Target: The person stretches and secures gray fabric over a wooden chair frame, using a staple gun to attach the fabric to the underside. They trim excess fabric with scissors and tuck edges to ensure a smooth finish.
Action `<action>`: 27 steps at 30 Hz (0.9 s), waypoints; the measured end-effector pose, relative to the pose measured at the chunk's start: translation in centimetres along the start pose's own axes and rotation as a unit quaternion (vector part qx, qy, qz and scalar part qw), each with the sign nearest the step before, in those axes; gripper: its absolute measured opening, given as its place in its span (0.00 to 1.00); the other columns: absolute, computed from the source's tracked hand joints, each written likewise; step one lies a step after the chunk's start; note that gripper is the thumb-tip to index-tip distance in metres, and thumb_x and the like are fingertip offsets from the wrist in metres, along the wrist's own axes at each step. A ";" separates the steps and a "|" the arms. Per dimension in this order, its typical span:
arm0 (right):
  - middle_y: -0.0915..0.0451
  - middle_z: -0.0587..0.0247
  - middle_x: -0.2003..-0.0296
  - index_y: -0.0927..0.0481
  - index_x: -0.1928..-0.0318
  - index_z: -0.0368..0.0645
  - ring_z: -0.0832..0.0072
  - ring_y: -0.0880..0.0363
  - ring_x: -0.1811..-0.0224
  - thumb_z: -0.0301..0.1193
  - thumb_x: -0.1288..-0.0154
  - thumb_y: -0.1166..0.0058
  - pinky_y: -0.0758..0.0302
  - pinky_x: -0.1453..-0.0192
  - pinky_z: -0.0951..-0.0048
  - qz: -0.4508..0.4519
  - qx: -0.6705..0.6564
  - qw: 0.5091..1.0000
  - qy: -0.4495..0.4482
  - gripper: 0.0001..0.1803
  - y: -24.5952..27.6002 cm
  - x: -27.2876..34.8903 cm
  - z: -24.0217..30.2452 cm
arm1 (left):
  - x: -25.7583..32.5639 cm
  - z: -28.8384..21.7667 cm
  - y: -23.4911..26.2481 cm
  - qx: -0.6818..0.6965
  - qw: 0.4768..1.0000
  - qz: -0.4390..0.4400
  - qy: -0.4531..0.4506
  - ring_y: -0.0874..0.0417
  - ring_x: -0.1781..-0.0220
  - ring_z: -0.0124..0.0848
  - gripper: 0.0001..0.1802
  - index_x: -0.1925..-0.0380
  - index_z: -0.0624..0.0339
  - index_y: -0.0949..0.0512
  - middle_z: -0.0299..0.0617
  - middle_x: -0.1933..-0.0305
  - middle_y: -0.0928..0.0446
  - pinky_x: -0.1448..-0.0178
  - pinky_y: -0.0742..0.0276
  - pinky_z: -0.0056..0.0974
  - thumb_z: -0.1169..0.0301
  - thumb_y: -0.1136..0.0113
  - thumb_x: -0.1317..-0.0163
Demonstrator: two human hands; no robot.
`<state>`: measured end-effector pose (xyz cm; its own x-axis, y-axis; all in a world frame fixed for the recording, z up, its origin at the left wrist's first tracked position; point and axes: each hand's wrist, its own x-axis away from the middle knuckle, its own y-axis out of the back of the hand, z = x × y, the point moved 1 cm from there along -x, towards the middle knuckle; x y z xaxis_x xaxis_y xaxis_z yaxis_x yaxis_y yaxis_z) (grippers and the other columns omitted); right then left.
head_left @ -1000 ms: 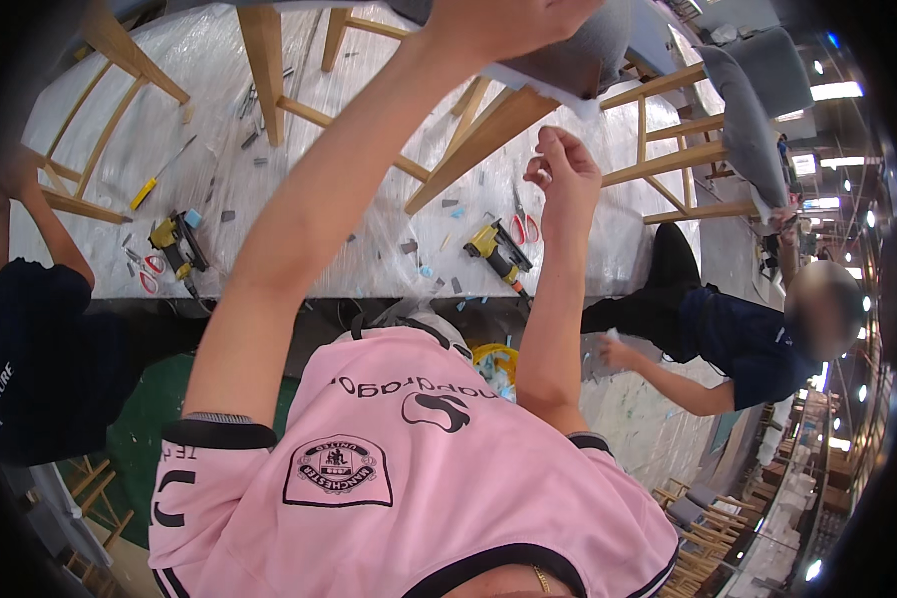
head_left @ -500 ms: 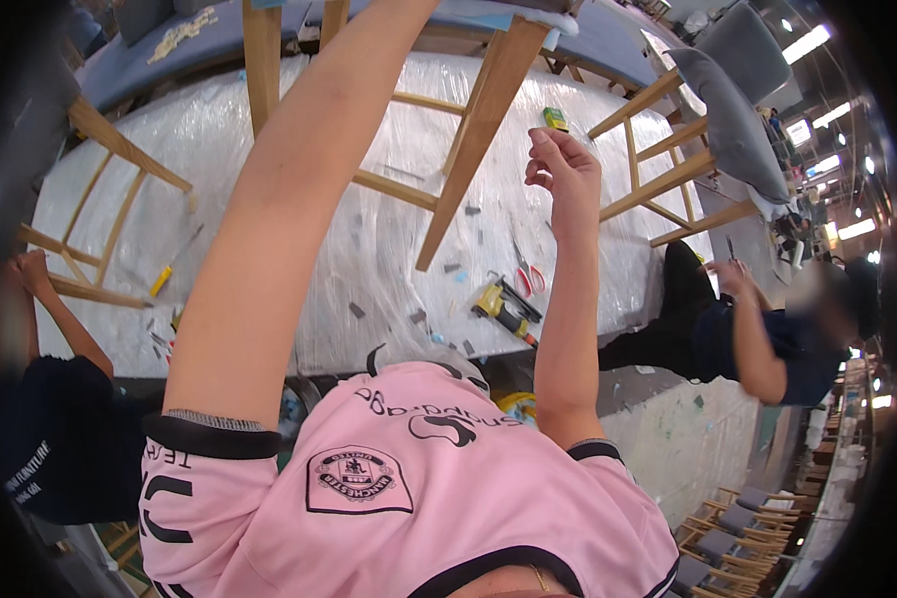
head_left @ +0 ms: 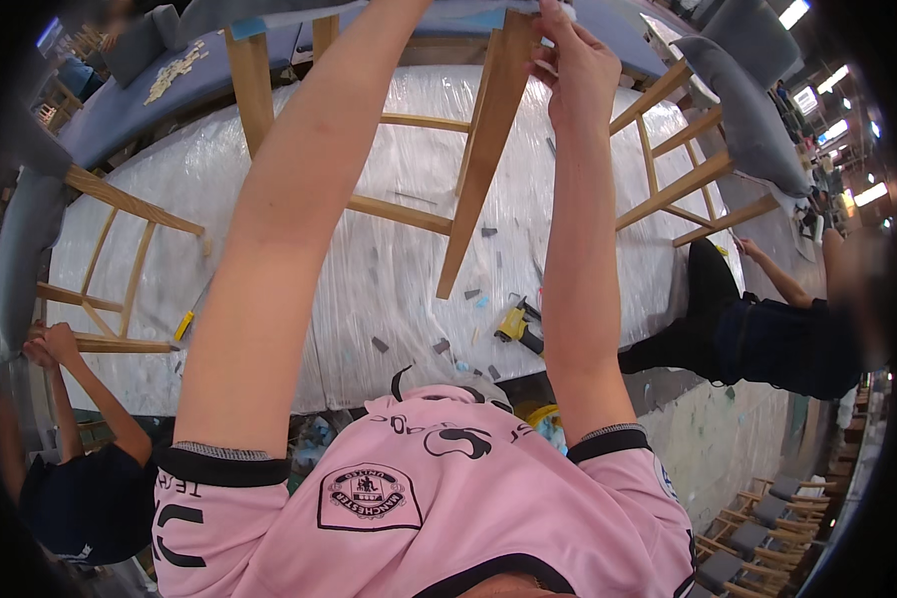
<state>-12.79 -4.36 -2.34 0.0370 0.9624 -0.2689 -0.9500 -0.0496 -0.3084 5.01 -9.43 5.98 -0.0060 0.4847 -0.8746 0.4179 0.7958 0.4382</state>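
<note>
A wooden-legged chair [head_left: 480,179] stands before me on a table wrapped in clear plastic film [head_left: 359,329]. Light blue and whitish material [head_left: 458,18] shows along the chair's seat edge at the top of the picture. My left arm reaches up past the chair's frame, and its hand lies beyond the top edge. At the top of the chair's front right leg is my right hand [head_left: 583,75]. Its thumb and fingers are pinched together by the seat edge, around something small and pale that I cannot make out.
A yellow nail gun [head_left: 518,327] lies on the film among dark scraps, partly beside my right forearm. Left, a yellow-handled tool [head_left: 184,324] lies near another chair [head_left: 120,269] and a co-worker's hands [head_left: 55,344]. A grey-cushioned chair [head_left: 683,169] and another co-worker [head_left: 787,339] are at right.
My right hand has risen from above the table to the chair's seat edge. The view has shifted slightly, and my right forearm now hides the red-handled pliers.
</note>
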 end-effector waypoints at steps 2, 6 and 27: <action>0.16 0.68 0.74 0.13 0.62 0.38 0.83 0.22 0.77 0.39 0.35 0.28 0.27 0.72 0.79 -0.017 0.017 1.000 0.002 0.15 -0.1 -1.1 -0.7 | 0.0 0.0 -0.1 -0.008 1.000 -0.006 -0.003 0.12 0.61 0.56 0.22 0.71 0.55 0.10 0.57 0.66 0.14 0.48 0.18 0.57 0.54 0.48 0.34; 0.20 0.72 0.77 0.15 0.67 0.41 0.87 0.28 0.81 0.37 0.33 0.31 0.33 0.77 0.82 -0.050 -0.027 0.996 0.064 0.12 -0.8 -2.4 -2.7 | -0.5 0.5 -0.4 -0.018 1.000 0.008 -0.004 0.12 0.61 0.56 0.22 0.70 0.55 0.10 0.57 0.66 0.14 0.48 0.18 0.56 0.54 0.48 0.34; 0.15 0.64 0.71 0.15 0.60 0.34 0.80 0.20 0.79 0.38 0.31 0.34 0.25 0.77 0.77 -0.035 0.001 0.998 0.060 0.16 -0.8 0.0 -2.0 | -0.4 0.5 -0.6 0.011 1.000 0.014 -0.004 0.12 0.64 0.56 0.21 0.73 0.59 0.11 0.59 0.69 0.16 0.52 0.17 0.57 0.56 0.47 0.36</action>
<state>-11.35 -4.82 -3.96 0.1400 0.9246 -0.3543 -0.9441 0.0167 -0.3293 5.23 -10.24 5.95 0.0126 0.5031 -0.8641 0.4369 0.7746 0.4573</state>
